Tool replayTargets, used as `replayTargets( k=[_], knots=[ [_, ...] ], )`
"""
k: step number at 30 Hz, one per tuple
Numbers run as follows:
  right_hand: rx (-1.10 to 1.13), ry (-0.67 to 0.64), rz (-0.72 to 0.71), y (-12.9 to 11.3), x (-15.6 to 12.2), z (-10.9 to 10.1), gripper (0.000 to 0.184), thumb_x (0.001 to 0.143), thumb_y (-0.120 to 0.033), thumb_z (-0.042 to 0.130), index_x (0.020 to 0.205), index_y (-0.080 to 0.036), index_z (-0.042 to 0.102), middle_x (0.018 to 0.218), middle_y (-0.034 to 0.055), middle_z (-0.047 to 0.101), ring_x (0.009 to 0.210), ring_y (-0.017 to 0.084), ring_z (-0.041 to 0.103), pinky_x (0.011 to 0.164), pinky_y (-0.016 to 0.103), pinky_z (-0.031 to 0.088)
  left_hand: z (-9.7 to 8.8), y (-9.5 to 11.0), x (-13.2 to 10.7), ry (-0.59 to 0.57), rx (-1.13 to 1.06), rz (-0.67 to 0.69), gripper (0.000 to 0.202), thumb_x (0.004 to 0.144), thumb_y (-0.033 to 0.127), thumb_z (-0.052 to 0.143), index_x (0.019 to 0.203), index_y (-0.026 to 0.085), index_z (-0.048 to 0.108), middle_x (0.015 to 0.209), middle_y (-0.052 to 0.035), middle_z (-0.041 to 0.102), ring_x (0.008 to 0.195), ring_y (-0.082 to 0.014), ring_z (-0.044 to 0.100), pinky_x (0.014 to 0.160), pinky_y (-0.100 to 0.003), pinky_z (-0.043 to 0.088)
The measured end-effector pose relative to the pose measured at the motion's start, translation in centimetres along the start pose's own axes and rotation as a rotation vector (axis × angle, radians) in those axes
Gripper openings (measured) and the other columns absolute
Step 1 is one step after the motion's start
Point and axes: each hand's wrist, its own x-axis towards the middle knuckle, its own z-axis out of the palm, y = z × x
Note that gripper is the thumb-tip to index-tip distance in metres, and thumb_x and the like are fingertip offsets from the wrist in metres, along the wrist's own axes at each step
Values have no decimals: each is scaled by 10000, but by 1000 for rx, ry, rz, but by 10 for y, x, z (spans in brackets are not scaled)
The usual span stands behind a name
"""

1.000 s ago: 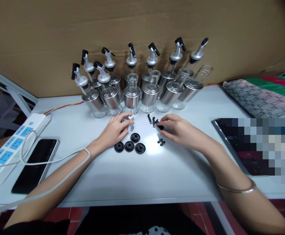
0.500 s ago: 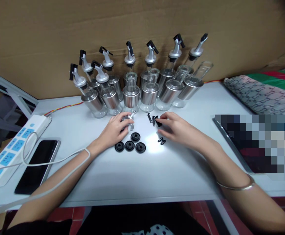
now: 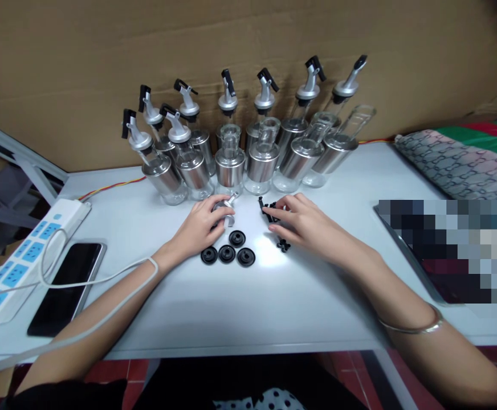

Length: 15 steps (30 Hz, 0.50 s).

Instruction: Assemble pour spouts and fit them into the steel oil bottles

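Curled over a silver pourer spout [image 3: 230, 200] on the table is my left hand [image 3: 203, 225], its fingers closed around the metal base; part of the spout is hidden beneath them. My right hand [image 3: 293, 219] hovers low with thumb and forefinger apart, the fingertip at a small group of black pourer levers [image 3: 261, 205]. Some of those levers are covered by the fingers. Just below that hand lie several tiny black caps [image 3: 283, 245]. Several round black rubber stoppers [image 3: 227, 253] sit flat on the table near my left hand.
Behind my hands stand two rows of glass bottles with metal sleeves [image 3: 230, 165], several topped with silver pourers [image 3: 228, 102]. A power strip [image 3: 30, 250] and phone [image 3: 66, 285] lie left, with a white cable across my left forearm. A dark tablet-like device [image 3: 402, 250] lies right.
My right hand has shifted slightly left, its forefinger moving over the black levers. My left hand keeps its place on the pourer spout. The view has tilted a little.
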Motion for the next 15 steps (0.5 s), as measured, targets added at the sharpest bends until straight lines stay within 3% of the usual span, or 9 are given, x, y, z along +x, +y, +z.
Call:
replayTargets(
  k=[6,15],
  knots=[
    [26,-27,-18,0,-1,-5,367,879,-431,548,1095,-186,716,924,132,567,894,271,491,803,417,445,1,-1,0,1,1,-2,267,868,137,441,1084,196,587,1322,-111,478,1209,-249,484,985,-414,396],
    [4,-39,33,-2,0,1,506,853,-458,571,1240,-137,618,1006,154,551,940,298,493,831,448,455,0,0,0,0,-1,-7,269,874,142,438,1090,194,589,1322,-113,480,1217,-249,481,989,-415,394]
  ],
)
